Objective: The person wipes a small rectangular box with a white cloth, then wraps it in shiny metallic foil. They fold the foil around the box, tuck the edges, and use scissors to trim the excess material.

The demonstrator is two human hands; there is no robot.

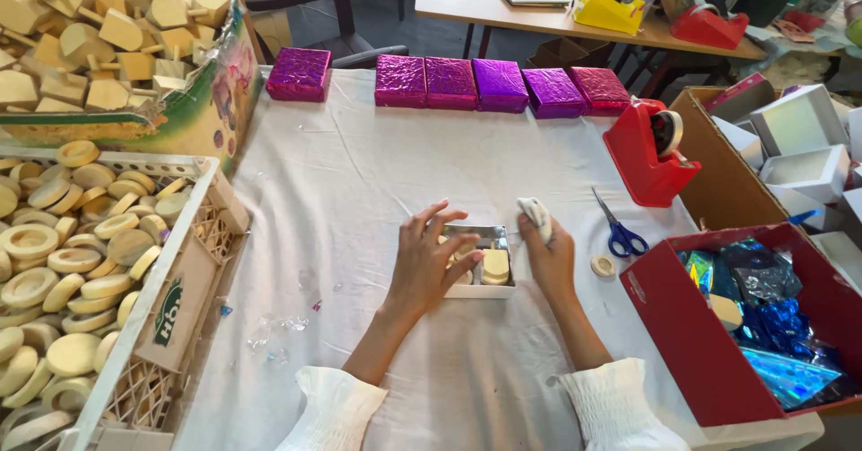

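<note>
Both hands (489, 258) around small box (485, 287)

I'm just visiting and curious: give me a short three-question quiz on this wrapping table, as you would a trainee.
1. True or false: the left hand rests over the small open box.
2. How many wrapped packages line the far edge of the white cloth? A four, B six, C eight.
3. What lies just right of the right hand, below the red tape dispenser?

Key: 1 true. 2 B. 3 the blue-handled scissors.
</note>
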